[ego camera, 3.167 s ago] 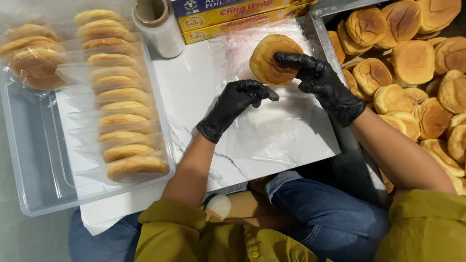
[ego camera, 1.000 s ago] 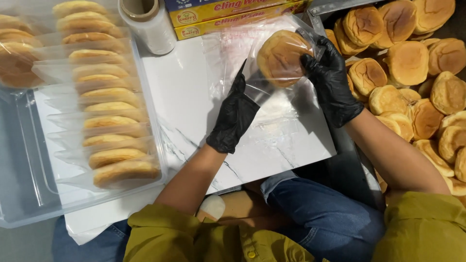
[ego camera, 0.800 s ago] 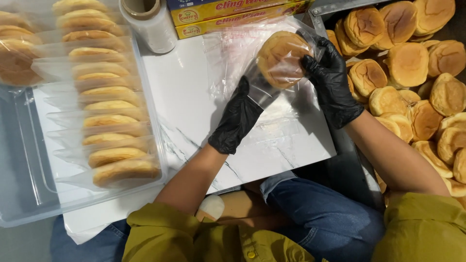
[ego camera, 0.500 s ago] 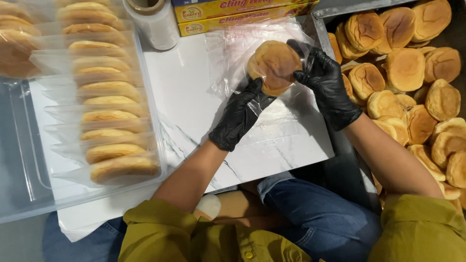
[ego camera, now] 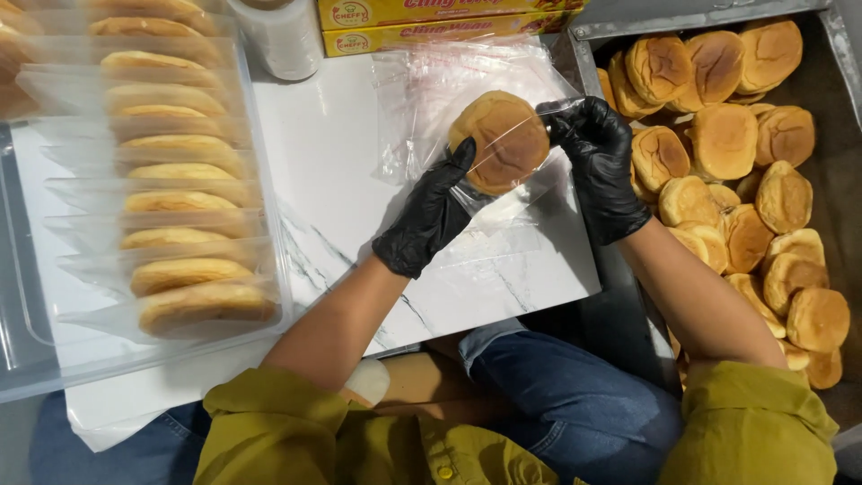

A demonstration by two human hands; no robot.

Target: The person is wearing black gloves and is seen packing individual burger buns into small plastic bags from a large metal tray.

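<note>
A round golden bun is held above a white marble board, with clear plastic wrap stretched over and around it. My left hand, in a black glove, grips the bun and film from the lower left. My right hand, also in a black glove, holds the bun's right edge and pinches the film there. Loose wrap trails down onto the board below the bun.
A clear tray at left holds a row of wrapped buns. A metal bin at right is full of several bare buns. Yellow wrap boxes and a film roll sit at the back.
The bun lay on the flat film 3.2 s ago; both hands have since lifted it and folded the wrap over it, turning it slightly leftward in the last second.
</note>
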